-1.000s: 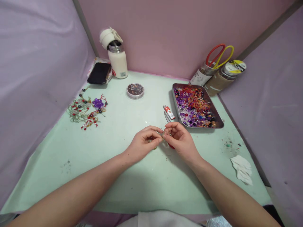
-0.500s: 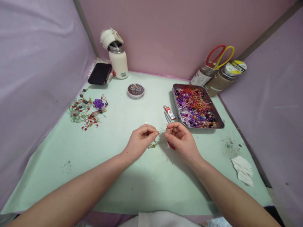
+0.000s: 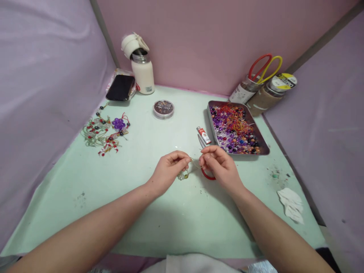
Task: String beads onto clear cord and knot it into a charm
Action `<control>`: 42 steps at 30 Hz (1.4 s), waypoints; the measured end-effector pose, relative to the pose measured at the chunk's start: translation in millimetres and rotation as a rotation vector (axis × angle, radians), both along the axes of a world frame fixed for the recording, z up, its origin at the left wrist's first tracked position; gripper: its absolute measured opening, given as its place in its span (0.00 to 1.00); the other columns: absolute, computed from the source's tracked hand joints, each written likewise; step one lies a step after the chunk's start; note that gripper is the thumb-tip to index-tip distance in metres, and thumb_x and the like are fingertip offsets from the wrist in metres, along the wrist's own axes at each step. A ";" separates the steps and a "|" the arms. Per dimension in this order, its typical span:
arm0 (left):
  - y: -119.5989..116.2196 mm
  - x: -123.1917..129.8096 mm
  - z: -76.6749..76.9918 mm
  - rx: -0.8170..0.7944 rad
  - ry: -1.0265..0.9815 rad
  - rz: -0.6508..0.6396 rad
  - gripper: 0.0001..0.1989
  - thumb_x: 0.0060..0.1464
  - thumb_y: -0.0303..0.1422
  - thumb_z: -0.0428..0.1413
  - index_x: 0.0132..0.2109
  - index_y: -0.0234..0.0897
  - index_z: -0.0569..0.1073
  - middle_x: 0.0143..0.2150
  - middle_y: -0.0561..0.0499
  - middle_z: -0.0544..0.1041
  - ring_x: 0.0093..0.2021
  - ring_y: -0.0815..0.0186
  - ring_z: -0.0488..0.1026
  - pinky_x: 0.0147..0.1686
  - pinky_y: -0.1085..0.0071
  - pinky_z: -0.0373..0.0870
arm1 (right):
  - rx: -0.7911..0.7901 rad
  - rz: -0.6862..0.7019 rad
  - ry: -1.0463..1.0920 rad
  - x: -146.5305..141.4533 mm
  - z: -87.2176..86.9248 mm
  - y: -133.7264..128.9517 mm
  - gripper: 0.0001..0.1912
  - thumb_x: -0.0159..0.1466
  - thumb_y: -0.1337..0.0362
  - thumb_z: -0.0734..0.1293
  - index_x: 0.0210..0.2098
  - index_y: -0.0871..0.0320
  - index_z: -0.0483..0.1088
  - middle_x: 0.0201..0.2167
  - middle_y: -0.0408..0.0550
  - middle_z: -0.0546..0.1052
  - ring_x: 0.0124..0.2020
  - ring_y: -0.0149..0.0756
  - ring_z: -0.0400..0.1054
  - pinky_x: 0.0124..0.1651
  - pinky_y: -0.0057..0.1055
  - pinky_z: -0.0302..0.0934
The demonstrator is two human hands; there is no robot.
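Note:
My left hand (image 3: 172, 167) pinches a thin yellowish cord (image 3: 195, 163) near the middle of the table. Clear beads with a yellow one (image 3: 182, 175) hang just below its fingertips. The cord runs across a small gap to my right hand (image 3: 217, 163), whose thumb and fingers are closed on its other end. Under my right hand lie scissors with a red handle (image 3: 208, 176), partly covered by the fingers. A red and white lighter (image 3: 204, 135) rests just beyond, beside the blades.
A metal tray (image 3: 263, 151) of beads and cords stands at right, with two jars (image 3: 241, 91) behind it. A round spool (image 3: 163, 109) sits mid-table. Strung beads (image 3: 98, 131), a phone (image 3: 121, 88) and a bottle (image 3: 143, 76) are at left, crumpled tissue (image 3: 290, 204) at right.
My right hand has shifted slightly right and its thumb has moved up. The cord between the hands now sags, and more of the red scissor handle shows.

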State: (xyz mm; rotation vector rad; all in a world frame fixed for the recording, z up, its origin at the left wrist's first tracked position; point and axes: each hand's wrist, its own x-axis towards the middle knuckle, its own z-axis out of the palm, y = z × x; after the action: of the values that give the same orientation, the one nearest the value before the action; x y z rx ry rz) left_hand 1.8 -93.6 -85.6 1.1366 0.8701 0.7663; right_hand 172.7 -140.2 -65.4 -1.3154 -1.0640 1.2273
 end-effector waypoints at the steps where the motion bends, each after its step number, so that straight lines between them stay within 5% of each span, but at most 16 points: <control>1: -0.1 0.0 0.0 0.000 0.001 -0.010 0.11 0.53 0.39 0.58 0.34 0.34 0.74 0.27 0.52 0.71 0.29 0.71 0.65 0.30 0.72 0.62 | -0.002 -0.023 -0.023 1.2 -0.8 1.3 0.08 0.63 0.56 0.67 0.39 0.52 0.69 0.27 0.42 0.73 0.26 0.31 0.63 0.31 0.30 0.57; 10: -0.1 -0.7 1.6 -0.056 -0.026 -0.111 0.12 0.53 0.40 0.59 0.33 0.34 0.74 0.26 0.53 0.69 0.27 0.72 0.63 0.29 0.72 0.60 | 0.257 0.113 -0.266 2.8 -5.8 3.9 0.03 0.61 0.63 0.69 0.35 0.51 0.76 0.36 0.48 0.72 0.38 0.38 0.67 0.40 0.36 0.61; 26: 5.2 -4.1 5.8 -0.026 -0.079 -0.241 0.12 0.53 0.38 0.60 0.29 0.32 0.73 0.37 0.50 0.68 0.28 0.74 0.62 0.30 0.72 0.61 | 0.303 0.231 -0.429 7.4 3.0 2.8 0.04 0.64 0.67 0.64 0.35 0.54 0.71 0.35 0.48 0.73 0.36 0.35 0.67 0.35 0.32 0.60; 42: 5.4 -4.7 9.2 -0.220 -0.047 -0.350 0.10 0.47 0.36 0.62 0.28 0.32 0.76 0.36 0.48 0.73 0.28 0.73 0.61 0.30 0.72 0.57 | 0.747 0.247 -0.898 11.1 -1.1 1.4 0.08 0.65 0.70 0.63 0.39 0.55 0.73 0.35 0.50 0.73 0.36 0.36 0.66 0.38 0.35 0.62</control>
State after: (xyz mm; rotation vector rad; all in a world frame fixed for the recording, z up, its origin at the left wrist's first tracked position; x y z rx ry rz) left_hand -2.9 -88.2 -76.5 1.0337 0.6726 0.3968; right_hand 183.8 -138.8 -66.5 -1.1260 -2.1084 0.2407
